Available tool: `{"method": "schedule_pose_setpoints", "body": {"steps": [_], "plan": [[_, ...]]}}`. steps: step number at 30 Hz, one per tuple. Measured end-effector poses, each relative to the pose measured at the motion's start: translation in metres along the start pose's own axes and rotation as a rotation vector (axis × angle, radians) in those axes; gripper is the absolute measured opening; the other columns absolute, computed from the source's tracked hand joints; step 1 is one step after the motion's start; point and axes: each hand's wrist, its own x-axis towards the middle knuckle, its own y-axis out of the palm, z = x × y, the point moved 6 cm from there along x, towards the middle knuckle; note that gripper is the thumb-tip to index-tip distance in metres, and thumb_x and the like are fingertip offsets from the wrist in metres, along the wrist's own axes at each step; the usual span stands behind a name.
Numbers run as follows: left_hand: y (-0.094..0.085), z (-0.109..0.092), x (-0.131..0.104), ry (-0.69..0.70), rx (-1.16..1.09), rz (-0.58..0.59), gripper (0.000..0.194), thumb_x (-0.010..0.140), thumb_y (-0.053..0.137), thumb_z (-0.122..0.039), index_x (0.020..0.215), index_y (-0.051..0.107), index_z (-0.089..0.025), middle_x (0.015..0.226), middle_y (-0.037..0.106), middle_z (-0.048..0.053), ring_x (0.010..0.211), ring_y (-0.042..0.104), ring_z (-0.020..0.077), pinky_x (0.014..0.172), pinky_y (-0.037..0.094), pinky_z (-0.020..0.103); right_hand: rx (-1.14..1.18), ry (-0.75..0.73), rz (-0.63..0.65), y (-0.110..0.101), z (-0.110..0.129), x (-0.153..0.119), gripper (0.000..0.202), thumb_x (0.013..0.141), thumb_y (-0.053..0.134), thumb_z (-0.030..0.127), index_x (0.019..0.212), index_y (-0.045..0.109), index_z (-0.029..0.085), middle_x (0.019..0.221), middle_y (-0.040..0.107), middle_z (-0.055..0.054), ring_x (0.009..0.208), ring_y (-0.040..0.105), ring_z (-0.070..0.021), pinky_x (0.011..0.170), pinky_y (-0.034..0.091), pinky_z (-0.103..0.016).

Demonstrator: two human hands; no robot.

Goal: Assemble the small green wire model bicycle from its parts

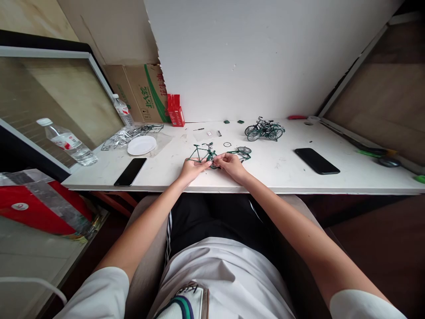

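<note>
Near the table's front edge, my left hand (195, 169) is closed on a green model bicycle frame (199, 153), which stands upright with its handlebar at the top right. At the front of this frame a small spoked wheel (213, 165) shows, partly covered by fingers. My right hand (232, 165) pinches at that wheel, thumb and forefinger pressed together on it. Just beyond my right hand lie more green bicycle parts with a wheel (245, 150). A thin black ring (227, 144) rests on the table a little farther back.
Several assembled model bicycles (264, 130) stand at the back right. Black phones lie at right (317, 161) and left (130, 172). A white plate (141, 145), plastic bottles (68, 141), part sprues (146, 130) and a red box (175, 110) occupy the left. Small loose pieces lie behind my hands.
</note>
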Motion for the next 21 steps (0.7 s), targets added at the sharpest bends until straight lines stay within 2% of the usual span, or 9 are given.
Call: {"method": "schedule_pose_setpoints", "body": {"steps": [5,9,11,13,16,18,21], "plan": [[-0.001,0.003,0.002,0.007,0.000,-0.020,0.049,0.064,0.096,-0.051,0.091,0.081,-0.013,0.089,0.081,0.012,0.084,0.077,0.0259,0.071,0.060,0.034,-0.066,0.030,-0.047,-0.002,-0.001,-0.001,0.048,0.070,0.090,0.061,0.084,0.076,0.017,0.078,0.075,-0.005,0.063,0.057,-0.0130,0.060,0.046,-0.028],[-0.001,0.003,0.002,0.014,0.002,-0.026,0.048,0.064,0.096,-0.051,0.090,0.081,-0.013,0.086,0.081,0.011,0.085,0.077,0.0260,0.072,0.061,0.034,-0.075,0.034,-0.069,-0.002,0.000,-0.001,0.047,0.080,0.081,0.063,0.080,0.074,0.017,0.075,0.075,-0.007,0.057,0.052,-0.0121,0.053,0.041,-0.027],[-0.001,0.003,0.001,0.008,-0.003,-0.029,0.049,0.063,0.097,-0.050,0.091,0.081,-0.013,0.086,0.081,0.011,0.085,0.077,0.0256,0.073,0.060,0.034,-0.074,0.035,-0.130,-0.007,-0.001,0.001,0.046,0.085,0.074,0.064,0.081,0.073,0.018,0.071,0.073,-0.006,0.053,0.050,-0.0124,0.052,0.041,-0.028],[0.000,0.003,0.001,-0.003,-0.014,-0.034,0.049,0.063,0.097,-0.049,0.092,0.081,-0.013,0.087,0.081,0.011,0.084,0.076,0.0248,0.075,0.060,0.034,-0.118,-0.025,-0.230,-0.015,0.000,0.002,0.043,0.088,0.071,0.061,0.087,0.073,0.018,0.077,0.075,-0.006,0.059,0.056,-0.0147,0.057,0.046,-0.029],[-0.001,-0.001,-0.001,-0.017,-0.043,-0.045,0.051,0.062,0.098,-0.048,0.094,0.081,-0.013,0.091,0.081,0.012,0.085,0.076,0.0233,0.078,0.059,0.034,-0.232,-0.189,-0.327,-0.022,0.007,0.002,0.039,0.089,0.073,0.055,0.103,0.076,0.019,0.105,0.080,-0.011,0.087,0.070,-0.0214,0.080,0.057,-0.034],[-0.002,-0.004,-0.002,-0.024,-0.076,-0.052,0.052,0.062,0.098,-0.047,0.097,0.081,-0.013,0.095,0.081,0.013,0.086,0.075,0.0225,0.081,0.058,0.034,-0.262,-0.242,-0.293,-0.019,0.010,0.002,0.042,0.089,0.074,0.054,0.113,0.075,0.020,0.120,0.078,-0.013,0.103,0.072,-0.0243,0.092,0.057,-0.037],[-0.005,-0.010,-0.003,-0.024,-0.148,-0.071,0.054,0.061,0.099,-0.046,0.100,0.082,-0.013,0.100,0.082,0.013,0.089,0.075,0.0220,0.082,0.057,0.033,-0.234,-0.217,-0.184,-0.011,0.008,0.002,0.051,0.089,0.076,0.056,0.126,0.072,0.021,0.117,0.079,-0.012,0.109,0.072,-0.0246,0.098,0.056,-0.038]]}}
